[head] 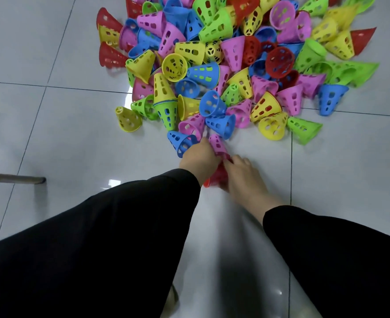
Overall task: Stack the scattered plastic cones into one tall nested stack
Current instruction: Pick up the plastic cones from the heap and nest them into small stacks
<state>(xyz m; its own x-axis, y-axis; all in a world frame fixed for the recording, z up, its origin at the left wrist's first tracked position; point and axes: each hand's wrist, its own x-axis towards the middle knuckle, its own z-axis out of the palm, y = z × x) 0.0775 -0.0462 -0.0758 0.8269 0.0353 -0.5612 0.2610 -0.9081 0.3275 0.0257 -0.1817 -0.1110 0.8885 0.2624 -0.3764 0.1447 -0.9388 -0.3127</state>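
Left hand [198,154] grips a pink cone [218,145], right hand [238,173] a red cone [217,177]; light, stiff, probably slippery, best held by the rims.

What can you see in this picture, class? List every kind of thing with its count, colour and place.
loose cones: dozens, too many to count; red, yellow, green, blue, pink; heaped on the floor, upper middle.
pink cone: one, pink, at the near edge of the heap, gripped by the left hand.
red cone: at least one, red, below the pink cone, between both hands.
floor: glossy pale grey tiles, throughout.
stick-like object: one, brown, left edge; unclear what it is.
left hand: one, fingers curled on the pink cone.
right hand: one, holding the red cone.
sleeves: two, black, bottom of the picture.
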